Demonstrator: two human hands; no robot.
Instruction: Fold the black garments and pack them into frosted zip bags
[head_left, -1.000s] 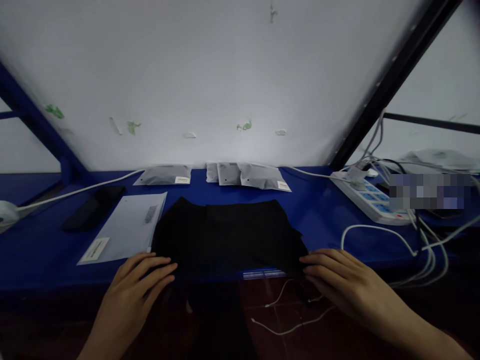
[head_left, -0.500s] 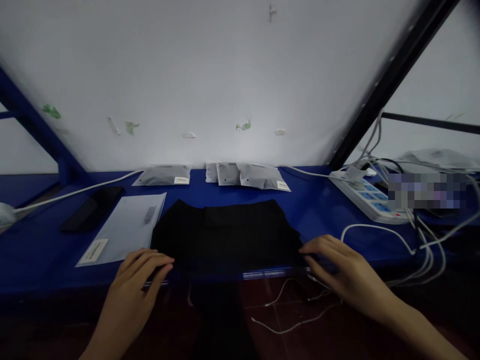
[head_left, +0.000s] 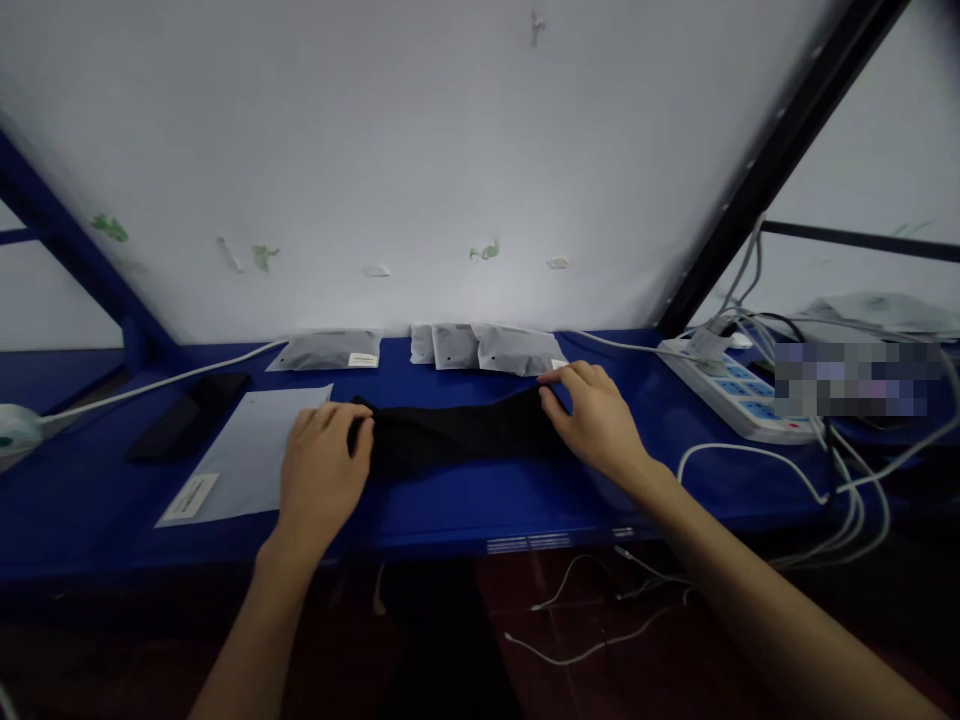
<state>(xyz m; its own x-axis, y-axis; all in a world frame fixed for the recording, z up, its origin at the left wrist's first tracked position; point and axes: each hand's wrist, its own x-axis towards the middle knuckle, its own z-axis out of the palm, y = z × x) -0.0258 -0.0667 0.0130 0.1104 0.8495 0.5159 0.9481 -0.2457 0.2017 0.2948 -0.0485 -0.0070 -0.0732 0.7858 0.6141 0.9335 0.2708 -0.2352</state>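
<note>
A black cloth garment (head_left: 457,432) lies doubled over in a narrow band on the blue table; its exact kind is not clear. At its left end my left hand (head_left: 328,462) pinches the cloth between thumb and fingers. My right hand (head_left: 596,418) grips the opposite end the same way, thumb below and fingers on top. Beneath my left wrist and partly covered by that hand is a flat frosted plastic bag (head_left: 244,440) with a white label.
Several filled frosted bags (head_left: 517,348) lie along the wall, another bag (head_left: 322,350) left of them. A dark phone-like slab (head_left: 187,415) rests at left. On the right are a white power strip (head_left: 750,395) and tangled white cables (head_left: 855,520). The table's front edge (head_left: 450,545) runs below.
Both hands have moved away from the table's front edge toward the wall, carrying the garment's near side over. The cloth is now a narrower band, with bare blue table in front of it.
</note>
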